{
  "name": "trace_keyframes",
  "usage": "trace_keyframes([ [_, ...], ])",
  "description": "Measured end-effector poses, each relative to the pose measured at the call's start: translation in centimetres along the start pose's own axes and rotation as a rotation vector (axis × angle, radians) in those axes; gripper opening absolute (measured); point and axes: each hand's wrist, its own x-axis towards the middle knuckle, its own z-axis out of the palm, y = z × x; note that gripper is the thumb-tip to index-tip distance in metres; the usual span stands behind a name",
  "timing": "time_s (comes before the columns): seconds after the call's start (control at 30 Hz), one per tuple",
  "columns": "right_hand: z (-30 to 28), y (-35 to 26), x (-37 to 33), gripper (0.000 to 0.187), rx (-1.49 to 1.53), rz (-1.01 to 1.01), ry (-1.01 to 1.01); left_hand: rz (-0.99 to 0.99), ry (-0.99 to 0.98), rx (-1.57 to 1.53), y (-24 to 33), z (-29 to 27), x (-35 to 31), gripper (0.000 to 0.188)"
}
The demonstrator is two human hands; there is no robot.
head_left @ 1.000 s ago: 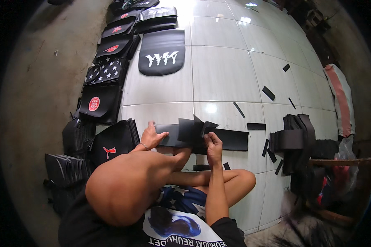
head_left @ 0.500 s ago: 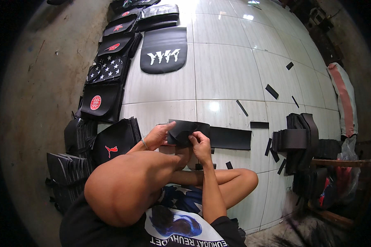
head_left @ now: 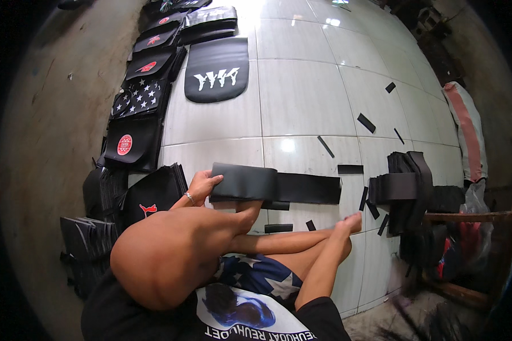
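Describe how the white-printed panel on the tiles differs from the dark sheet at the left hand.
The panel has a rounded near edge; the sheet looks straight-sided. The panel is printed in white, while the sheet's visible face is plain. The panel lies untouched; the left hand holds the sheet's left end. Both are dark.

Stacks (head_left: 403,187) left and right of panel (head_left: 244,182)

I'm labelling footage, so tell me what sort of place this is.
Likely a workshop: stacked black flaps, scraps scattered on the tiles, and a black strip in the left hand.
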Motion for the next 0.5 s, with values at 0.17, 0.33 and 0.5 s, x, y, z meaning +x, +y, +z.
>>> trace_keyframes([
  [0.17,2.1,0.5,-6.6,0.013,0.130,-0.207,-0.283,-0.012,-0.071,0.063,-1.0,-2.0,0.7,0.022],
  [0.33,4.8,2.7,-23.5,0.026,-0.335,-0.546,-1.104,0.129,0.029,0.177,2.9,2.7,-2.3,0.025],
  [0.5,5.2,4.6,-25.8,0.026,-0.335,-0.672,-1.097,0.219,-0.005,0.260,2.5,3.9,-1.7,0.023],
])
